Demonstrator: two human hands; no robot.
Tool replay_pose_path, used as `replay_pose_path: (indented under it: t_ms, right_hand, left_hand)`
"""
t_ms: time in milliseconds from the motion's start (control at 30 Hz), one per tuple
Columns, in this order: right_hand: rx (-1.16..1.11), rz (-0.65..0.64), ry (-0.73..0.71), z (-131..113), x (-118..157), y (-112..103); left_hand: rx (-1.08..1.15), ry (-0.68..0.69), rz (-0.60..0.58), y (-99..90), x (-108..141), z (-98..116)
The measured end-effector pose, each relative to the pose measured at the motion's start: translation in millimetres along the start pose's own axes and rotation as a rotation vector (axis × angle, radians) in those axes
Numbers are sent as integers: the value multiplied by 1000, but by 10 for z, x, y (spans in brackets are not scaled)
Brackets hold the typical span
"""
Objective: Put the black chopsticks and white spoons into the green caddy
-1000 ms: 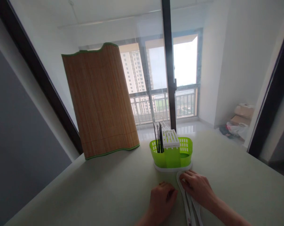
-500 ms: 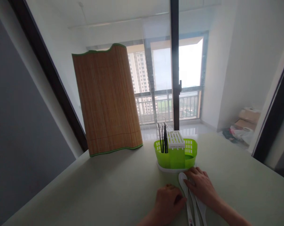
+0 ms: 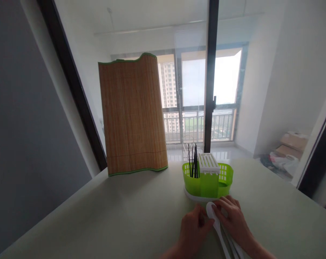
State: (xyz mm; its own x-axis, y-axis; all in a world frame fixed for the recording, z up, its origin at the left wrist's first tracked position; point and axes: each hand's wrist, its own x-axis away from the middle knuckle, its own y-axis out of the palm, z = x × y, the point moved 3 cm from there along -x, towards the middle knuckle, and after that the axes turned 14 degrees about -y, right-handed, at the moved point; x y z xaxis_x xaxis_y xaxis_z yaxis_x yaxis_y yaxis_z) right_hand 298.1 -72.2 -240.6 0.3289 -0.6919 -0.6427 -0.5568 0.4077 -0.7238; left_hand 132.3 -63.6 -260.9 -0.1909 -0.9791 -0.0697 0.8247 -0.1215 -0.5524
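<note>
Several white spoons lie on the pale table at its near edge, and the leftmost spoon [image 3: 217,227] has its bowl pointing away from me. My left hand [image 3: 194,228] is at the left side of that bowl, fingers curled, thumb and fingertips at its edge. On the right, my right hand [image 3: 233,219] lies over the other spoons, with its fingertips at the top of the same bowl. Just beyond the hands stands a green basket [image 3: 209,185] with black chopsticks [image 3: 195,163] upright in its left part and a white slotted top on its middle.
A bamboo mat [image 3: 133,118] with green edging stands upright on the table [image 3: 111,216] at the left. Behind the table is a glass door with a dark frame [image 3: 211,72]. Boxes and bags [image 3: 288,149] lie on the floor beyond, at the right.
The view has shifted, so the scene sits farther right. My left hand has moved up to the leftmost spoon's bowl, and my right fingers have come over its top. That spoon now slants more.
</note>
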Motion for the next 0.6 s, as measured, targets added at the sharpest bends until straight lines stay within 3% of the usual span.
replay_pose_path:
  t_ms: [100,200,300,367,500,600]
  right_hand:
    - [-100,132,-104,-141,-2,-75]
    - [-195,150,-169,-235,31,-94]
    - [-238,137,-243,-264,77,-97]
    - [-234,125,-300,-258,99,-100]
    - [-187,115,-363,-237,99,-123]
    - [-153,88,-354,-237,72,-139]
  left_hand:
    - [204,21,-11,-34,8,96]
    - [293,47,9,-107,22,202]
    - [292,95,96,-347,1,333]
    - [227,162,255,-639,-41,472]
    - [110,299,684,-1334,-205,854]
    - [-13,336,864,-1667,-441,1110]
